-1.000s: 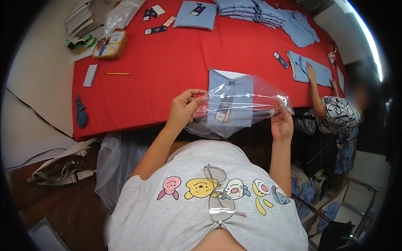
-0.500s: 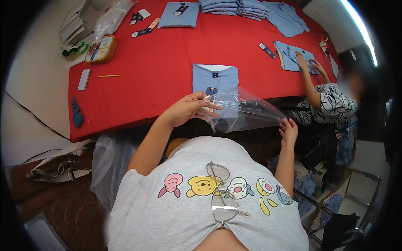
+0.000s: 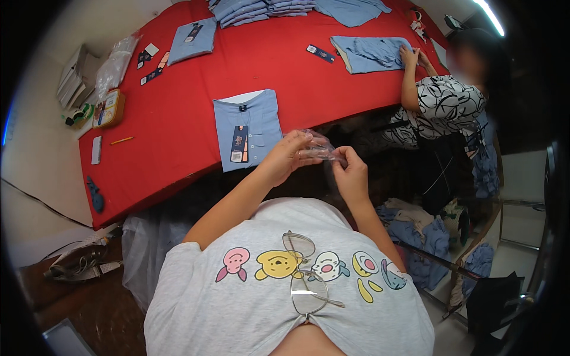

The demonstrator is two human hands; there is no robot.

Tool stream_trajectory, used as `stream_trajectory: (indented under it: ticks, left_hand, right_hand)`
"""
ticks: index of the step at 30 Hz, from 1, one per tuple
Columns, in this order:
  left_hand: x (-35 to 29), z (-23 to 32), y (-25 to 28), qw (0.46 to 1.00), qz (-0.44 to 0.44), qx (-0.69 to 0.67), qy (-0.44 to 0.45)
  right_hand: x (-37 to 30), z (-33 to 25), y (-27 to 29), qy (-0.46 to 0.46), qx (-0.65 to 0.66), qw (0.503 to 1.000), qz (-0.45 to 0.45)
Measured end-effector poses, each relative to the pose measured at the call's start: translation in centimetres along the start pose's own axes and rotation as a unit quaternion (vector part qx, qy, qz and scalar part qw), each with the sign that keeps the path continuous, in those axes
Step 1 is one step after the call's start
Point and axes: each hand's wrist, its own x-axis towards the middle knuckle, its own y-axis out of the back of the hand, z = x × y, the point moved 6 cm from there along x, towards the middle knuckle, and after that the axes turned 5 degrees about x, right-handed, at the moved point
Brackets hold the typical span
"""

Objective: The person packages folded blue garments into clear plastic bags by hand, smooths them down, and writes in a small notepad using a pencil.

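Note:
A clear plastic bag, gathered and crumpled, is stretched between my two hands, just off the table's front edge. My left hand holds its left part, with the fingers partly spread around the film. On the other side my right hand pinches the bag between thumb and fingers. Beside my left hand lies a neatly folded blue shirt with a buttoned placket and a white insert at the collar. Dark hang tags rest on its front.
Across the red table, a co-worker has both hands on another blue garment. Stacked blue shirts and a bagged shirt lie at the back. A yellow tin and a pencil are at left.
My right hand has come in close to my left, and the spread bag is now bunched between them. The view has swung right. The co-worker's hands have shifted to the garment's right end.

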Motion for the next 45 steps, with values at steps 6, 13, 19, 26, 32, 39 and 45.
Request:
stream_trajectory:
  ticks: [6,13,19,26,32,39,45]
  left_hand:
    - [-0.9,2.6,-0.9,0.829,0.055,0.507,-0.231]
    - [1.6,-2.7,1.7,0.948,0.04,0.306,0.077]
    - [-1.0,-2.9,5.5,0.919,0.11,0.376,0.037]
    - [-7.1,-5.9,8.5,0.975,0.045,0.178,0.127]
    - [-11.0,-9.3,11.8,0.852,-0.018,0.441,0.281]
    - [-8.5,-11.6,20.1,0.862,0.147,0.426,0.233]
    - [-7.9,-9.9,21.5,0.851,0.235,0.454,0.122]
  right_hand:
    - [2.8,0.8,3.4,-0.125,0.2,0.91,-0.34]
    - [7.0,1.1,2.5,-0.161,0.211,0.905,-0.332]
    - [8.6,3.7,-2.7,-0.156,0.212,0.9,-0.348]
    - [6.0,5.1,-10.4,-0.039,0.006,0.867,-0.496]
    - [2.9,6.1,-13.8,0.139,-0.167,0.732,-0.646]
    - [6.0,10.9,-16.5,0.239,-0.148,0.813,-0.51]
    - [10.9,5.7,-15.7,0.203,-0.11,0.88,-0.414]
